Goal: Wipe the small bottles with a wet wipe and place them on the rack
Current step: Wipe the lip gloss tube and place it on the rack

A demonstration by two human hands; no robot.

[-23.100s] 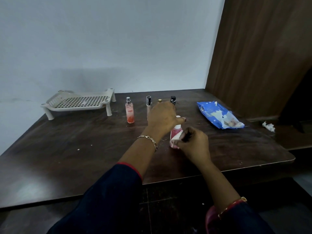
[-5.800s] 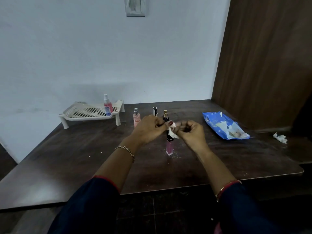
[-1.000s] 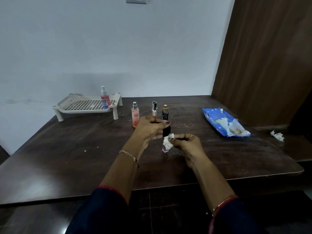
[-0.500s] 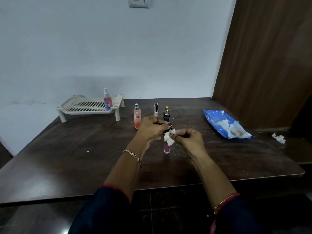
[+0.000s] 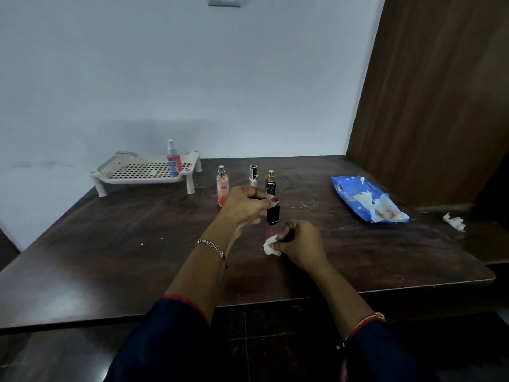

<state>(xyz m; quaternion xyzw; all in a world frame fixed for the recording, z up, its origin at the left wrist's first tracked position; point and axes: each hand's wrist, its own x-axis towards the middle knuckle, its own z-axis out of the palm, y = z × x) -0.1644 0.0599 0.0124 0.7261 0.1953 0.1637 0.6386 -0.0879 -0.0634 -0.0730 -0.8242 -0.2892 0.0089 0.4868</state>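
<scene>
Fingers of the left hand (image 5: 248,205) are curled round the black cap of a small pink bottle (image 5: 273,215), which is held upright above the table (image 5: 137,257). Its pale lower end is blurred, so contact with the tabletop cannot be told. A crumpled wet wipe (image 5: 272,246) is pinched in the right hand (image 5: 300,241), just below and in front of the bottle's base; whether the two touch cannot be told. Behind the hands, three bottles are stood in a row: a peach bottle (image 5: 222,187), a clear bottle (image 5: 253,176) and a dark gold-topped bottle (image 5: 271,184). A red spray bottle (image 5: 173,161) is seen upright on the rack (image 5: 132,177) at the far left. A blue wipes packet (image 5: 363,198) is laid well apart to the right.
</scene>
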